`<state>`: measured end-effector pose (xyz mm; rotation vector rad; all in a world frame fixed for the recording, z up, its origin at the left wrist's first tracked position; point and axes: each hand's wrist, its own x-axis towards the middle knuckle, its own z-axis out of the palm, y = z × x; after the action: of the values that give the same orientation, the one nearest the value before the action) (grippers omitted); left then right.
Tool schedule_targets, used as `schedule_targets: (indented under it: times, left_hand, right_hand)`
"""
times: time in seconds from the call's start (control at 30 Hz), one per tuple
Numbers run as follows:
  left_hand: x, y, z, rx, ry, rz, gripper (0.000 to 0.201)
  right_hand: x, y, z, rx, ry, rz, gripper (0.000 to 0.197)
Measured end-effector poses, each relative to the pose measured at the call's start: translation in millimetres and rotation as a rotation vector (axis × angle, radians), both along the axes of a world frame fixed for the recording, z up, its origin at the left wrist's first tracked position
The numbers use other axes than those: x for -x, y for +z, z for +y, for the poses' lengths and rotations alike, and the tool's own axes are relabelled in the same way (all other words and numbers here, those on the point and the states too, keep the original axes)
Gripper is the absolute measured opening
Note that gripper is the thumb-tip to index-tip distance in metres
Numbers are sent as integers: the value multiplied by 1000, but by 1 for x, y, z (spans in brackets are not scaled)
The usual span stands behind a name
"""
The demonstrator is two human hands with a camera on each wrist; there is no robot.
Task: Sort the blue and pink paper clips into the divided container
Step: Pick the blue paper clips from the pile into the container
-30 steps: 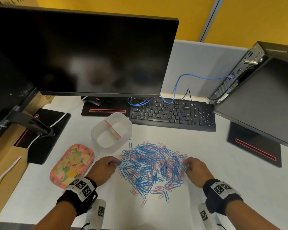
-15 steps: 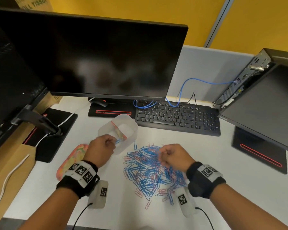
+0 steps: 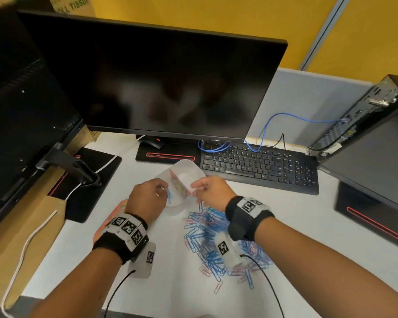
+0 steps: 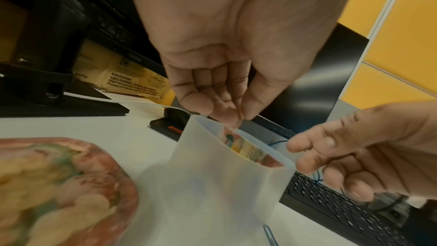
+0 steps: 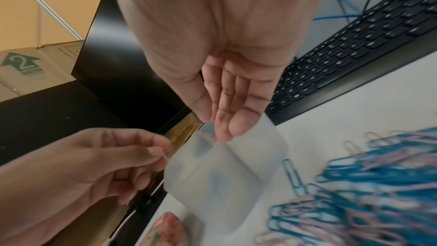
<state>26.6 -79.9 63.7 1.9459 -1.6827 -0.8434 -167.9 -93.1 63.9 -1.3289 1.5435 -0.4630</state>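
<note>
Both hands hover over the divided container (image 3: 186,171): left hand (image 3: 146,199) pinches blue clips (image 3: 169,196); right hand (image 3: 213,190) fingers pinched, contents unclear. Next, release each into its own compartment.

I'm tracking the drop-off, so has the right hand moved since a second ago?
Yes. The right hand went from the paper clip pile's right edge to the divided container, nearer the keyboard.
</note>
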Motion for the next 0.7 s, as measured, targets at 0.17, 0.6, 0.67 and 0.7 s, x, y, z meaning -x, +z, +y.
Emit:
schedule_targets:
  times: [0.17,0.6,0.67,0.7]
  left_hand:
    - [2,-11,28,15,-216,35,15]
    - [33,-74,58,-23,-743,-193,21]
    - [38,-79,56,-7,-695,-204,18]
    - [39,-80,55,-6,-661,-217,17]
  right_hand:
    - [55,-13,37,29,-78,116,25]
    - [163,-48,158,-40,-236,450,23]
    - [168,-51,168,-30,-232,469,21]
    - [171,-53,172,-20,-224,477,20]
